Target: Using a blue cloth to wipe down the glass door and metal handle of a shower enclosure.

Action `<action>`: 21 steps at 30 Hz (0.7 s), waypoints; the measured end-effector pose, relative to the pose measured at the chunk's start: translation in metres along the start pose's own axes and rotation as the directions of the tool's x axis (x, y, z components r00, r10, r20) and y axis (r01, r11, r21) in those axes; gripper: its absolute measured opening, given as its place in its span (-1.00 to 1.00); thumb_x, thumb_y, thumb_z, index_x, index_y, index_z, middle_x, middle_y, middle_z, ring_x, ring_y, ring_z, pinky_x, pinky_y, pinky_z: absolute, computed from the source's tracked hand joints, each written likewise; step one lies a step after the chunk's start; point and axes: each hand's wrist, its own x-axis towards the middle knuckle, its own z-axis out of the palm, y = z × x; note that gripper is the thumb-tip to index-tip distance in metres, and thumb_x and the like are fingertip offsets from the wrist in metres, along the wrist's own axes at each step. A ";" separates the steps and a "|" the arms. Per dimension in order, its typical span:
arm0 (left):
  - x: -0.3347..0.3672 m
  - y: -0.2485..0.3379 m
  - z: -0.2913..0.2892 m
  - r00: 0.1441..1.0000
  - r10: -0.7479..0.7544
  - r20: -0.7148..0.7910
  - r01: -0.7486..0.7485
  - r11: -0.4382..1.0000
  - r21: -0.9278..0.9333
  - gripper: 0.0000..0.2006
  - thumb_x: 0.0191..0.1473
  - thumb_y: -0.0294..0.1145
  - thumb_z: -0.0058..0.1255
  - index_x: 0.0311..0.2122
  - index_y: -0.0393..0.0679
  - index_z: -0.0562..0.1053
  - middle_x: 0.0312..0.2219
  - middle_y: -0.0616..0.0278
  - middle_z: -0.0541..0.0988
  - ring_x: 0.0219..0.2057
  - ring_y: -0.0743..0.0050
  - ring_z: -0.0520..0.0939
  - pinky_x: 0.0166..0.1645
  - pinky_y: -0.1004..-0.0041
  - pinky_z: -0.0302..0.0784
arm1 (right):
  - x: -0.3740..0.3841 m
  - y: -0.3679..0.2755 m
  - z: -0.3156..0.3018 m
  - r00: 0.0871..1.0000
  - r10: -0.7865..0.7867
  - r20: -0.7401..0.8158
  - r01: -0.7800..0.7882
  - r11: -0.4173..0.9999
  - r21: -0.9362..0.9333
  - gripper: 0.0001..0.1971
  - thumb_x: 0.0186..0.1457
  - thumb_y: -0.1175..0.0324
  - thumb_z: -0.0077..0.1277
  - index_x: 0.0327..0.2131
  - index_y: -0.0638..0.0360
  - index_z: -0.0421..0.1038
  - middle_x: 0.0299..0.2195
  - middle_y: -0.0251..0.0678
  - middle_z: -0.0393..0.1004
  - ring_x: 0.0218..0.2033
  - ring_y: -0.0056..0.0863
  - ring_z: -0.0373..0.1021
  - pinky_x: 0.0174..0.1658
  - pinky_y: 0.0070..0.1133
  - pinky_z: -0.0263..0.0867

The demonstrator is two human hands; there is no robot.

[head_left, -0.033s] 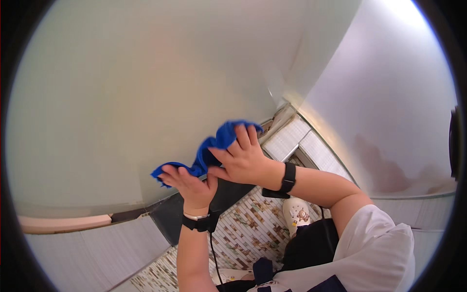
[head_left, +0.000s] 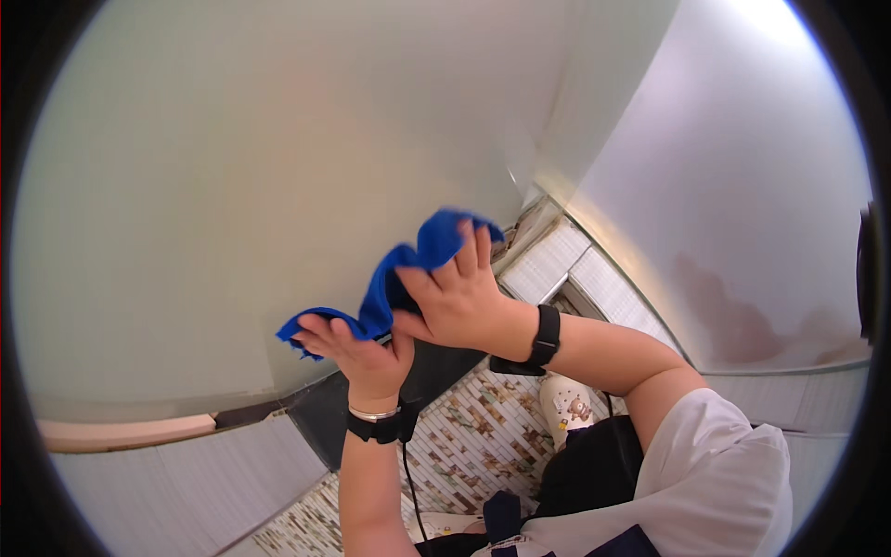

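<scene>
A bunched blue cloth [head_left: 380, 295] lies along a large pale, frosted panel [head_left: 232, 186]. My left hand [head_left: 362, 357] is on its lower left end, fingers stretched over the fabric and thumb apart. Up and to the right, my right hand [head_left: 459, 302] presses the cloth's other end with its fingers spread. Between the hands the cloth rises in loose folds. My fingertips are partly hidden by the fabric. Both wrists wear black straps, and a thin bracelet circles the left one.
A second glossy panel [head_left: 733, 213] meets the first at a corner on the right. Grey ledges [head_left: 190, 478] run below, with a dark slab [head_left: 432, 376] under my hands. A black cable [head_left: 409, 487] hangs from my left wrist over the mosaic floor [head_left: 473, 432], near my light shoe [head_left: 566, 404].
Both hands and the cloth have shifted slightly up and to the left across the panel. The cloth's folds stand a little higher.
</scene>
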 end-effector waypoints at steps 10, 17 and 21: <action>0.040 0.025 -0.010 0.996 0.027 0.085 -0.035 0.994 0.103 -0.29 0.04 -0.27 -0.09 0.24 -0.28 -0.06 0.23 -0.30 -0.29 0.23 -0.43 -0.40 0.20 -0.18 -0.45 | 0.004 0.000 0.014 0.804 0.554 -0.216 -0.532 0.833 0.154 -0.15 -0.05 -0.07 -0.04 0.08 0.53 -0.02 0.18 0.35 -0.32 0.20 0.37 -0.40 0.17 0.05 -0.43; 0.017 0.015 -0.001 0.990 0.069 0.122 -0.098 0.962 0.255 -0.37 0.03 -0.25 -0.11 0.21 -0.17 0.07 0.27 -0.11 -0.26 0.23 -0.46 -0.38 0.19 -0.23 -0.37 | -0.018 0.004 0.041 0.947 0.165 -0.277 -0.193 0.978 -0.078 -0.55 -0.07 -0.01 -0.05 -0.14 0.01 0.41 0.09 -0.07 0.17 0.19 0.06 -0.10 0.22 -0.12 -0.35; -0.014 0.011 0.005 0.957 0.147 0.249 -0.230 0.910 0.346 -0.35 0.01 -0.30 -0.12 0.22 -0.22 0.04 0.25 -0.14 -0.18 0.21 -0.51 -0.25 0.16 -0.25 -0.21 | -0.053 0.002 0.053 0.980 0.106 -0.165 -0.116 0.992 -0.047 -0.61 -0.11 0.02 -0.01 -0.20 -0.06 0.45 -0.02 -0.31 0.32 0.13 -0.24 0.06 0.16 -0.24 -0.11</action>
